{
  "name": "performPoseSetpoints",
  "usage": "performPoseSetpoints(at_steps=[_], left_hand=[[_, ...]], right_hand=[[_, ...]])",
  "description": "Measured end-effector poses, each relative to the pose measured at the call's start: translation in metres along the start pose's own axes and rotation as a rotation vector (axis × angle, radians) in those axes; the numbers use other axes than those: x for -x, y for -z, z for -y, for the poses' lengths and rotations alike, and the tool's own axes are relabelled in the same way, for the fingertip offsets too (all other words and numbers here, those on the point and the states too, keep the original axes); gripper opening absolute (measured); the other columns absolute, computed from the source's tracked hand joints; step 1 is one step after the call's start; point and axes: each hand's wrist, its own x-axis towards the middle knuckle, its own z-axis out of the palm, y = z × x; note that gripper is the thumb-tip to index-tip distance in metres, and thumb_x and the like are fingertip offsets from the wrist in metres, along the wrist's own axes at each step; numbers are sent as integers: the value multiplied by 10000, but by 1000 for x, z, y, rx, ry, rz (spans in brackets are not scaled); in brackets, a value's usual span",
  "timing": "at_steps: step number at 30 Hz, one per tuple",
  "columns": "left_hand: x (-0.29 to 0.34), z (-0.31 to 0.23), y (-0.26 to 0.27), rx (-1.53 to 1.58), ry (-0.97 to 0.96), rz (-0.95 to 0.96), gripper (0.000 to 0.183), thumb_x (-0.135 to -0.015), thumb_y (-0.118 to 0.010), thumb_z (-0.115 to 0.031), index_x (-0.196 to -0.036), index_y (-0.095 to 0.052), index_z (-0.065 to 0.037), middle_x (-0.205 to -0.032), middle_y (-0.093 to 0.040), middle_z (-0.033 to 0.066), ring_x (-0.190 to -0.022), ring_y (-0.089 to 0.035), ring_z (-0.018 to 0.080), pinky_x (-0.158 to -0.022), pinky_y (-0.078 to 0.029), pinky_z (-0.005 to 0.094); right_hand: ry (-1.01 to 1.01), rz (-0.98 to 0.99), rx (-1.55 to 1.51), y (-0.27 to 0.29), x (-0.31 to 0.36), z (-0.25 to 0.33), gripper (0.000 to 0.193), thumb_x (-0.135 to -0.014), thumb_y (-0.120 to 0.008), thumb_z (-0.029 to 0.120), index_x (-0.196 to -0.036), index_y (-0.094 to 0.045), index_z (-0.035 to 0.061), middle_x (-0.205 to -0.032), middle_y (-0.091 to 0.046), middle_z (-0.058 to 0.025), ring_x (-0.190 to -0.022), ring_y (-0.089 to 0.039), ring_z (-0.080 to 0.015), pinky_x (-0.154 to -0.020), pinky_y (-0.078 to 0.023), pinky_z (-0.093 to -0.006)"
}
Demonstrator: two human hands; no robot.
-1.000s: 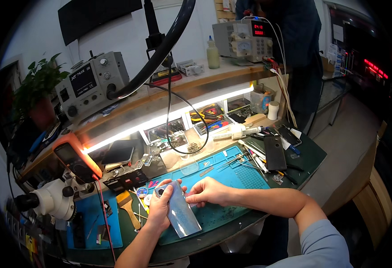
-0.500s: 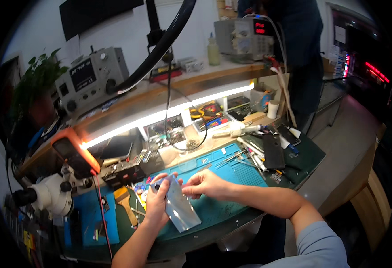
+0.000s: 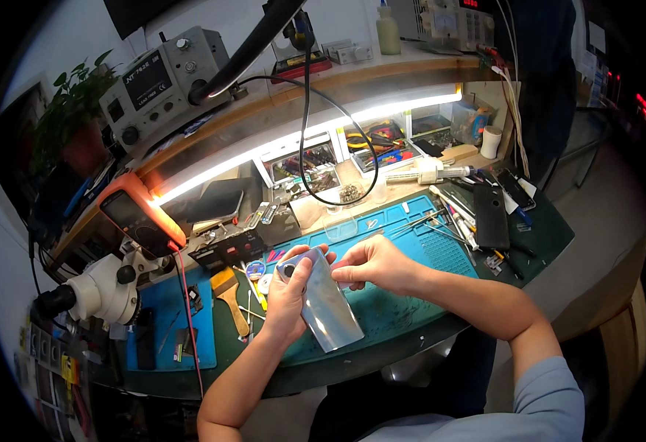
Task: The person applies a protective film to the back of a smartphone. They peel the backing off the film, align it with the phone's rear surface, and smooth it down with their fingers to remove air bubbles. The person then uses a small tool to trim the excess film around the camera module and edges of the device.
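Note:
My left hand [image 3: 288, 302] grips a smartphone [image 3: 332, 313] with a shiny silver-blue back and a dark round camera area near its top. The phone is tilted above the front of a blue work mat [image 3: 441, 254], glossy back toward me, with my thumb beside the camera. At the phone's right edge, near its upper half, my right hand [image 3: 382, 267] is closed in a pinch. Whatever lies between those fingertips is too small to make out. A wooden-handled brush [image 3: 229, 296] lies to the left of my left hand.
On the left stand a white microscope [image 3: 91, 296] and an orange-framed multimeter [image 3: 142, 217] with a red lead. A black phone [image 3: 491, 217], pens and tweezers lie at right. A black cable loop [image 3: 304, 140] hangs over the bench. Parts trays [image 3: 301, 163] line the back.
My view has tilted down and swung slightly left, so the bench appears shifted right and higher. Both hands keep about the same hold, the right still pinching at the phone's edge.

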Motion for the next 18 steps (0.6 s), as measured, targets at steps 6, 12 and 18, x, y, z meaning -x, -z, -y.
performPoseSetpoints(at_steps=[6,12,18], left_hand=[[-1,0,-2,-58,14,20,324,-993,-629,-166,-1271,-492,-70,-1305,-613,162,-1226,-595,281,-968,-554,427],[-1,-2,-5,-98,28,39,343,-986,-641,-179,-1278,-493,-74,-1319,-607,160,-1229,-593,273,-957,-561,430],[-2,4,-3,-25,-35,7,326,-995,-627,-177,-1278,-496,-81,-1337,-594,149,-1225,-595,266,-958,-561,428]], right_hand=[[-51,22,55,4,3,18,250,-878,-786,170,-992,-742,-48,-827,-722,-83,-715,-638,-97,-642,-520,-239],[-47,71,97,12,0,22,241,-874,-793,169,-987,-748,-39,-839,-722,-72,-729,-637,-89,-649,-521,-236],[18,-4,3,7,-2,3,283,-888,-778,213,-1001,-735,-43,-822,-718,-73,-692,-621,-93,-638,-515,-247]])
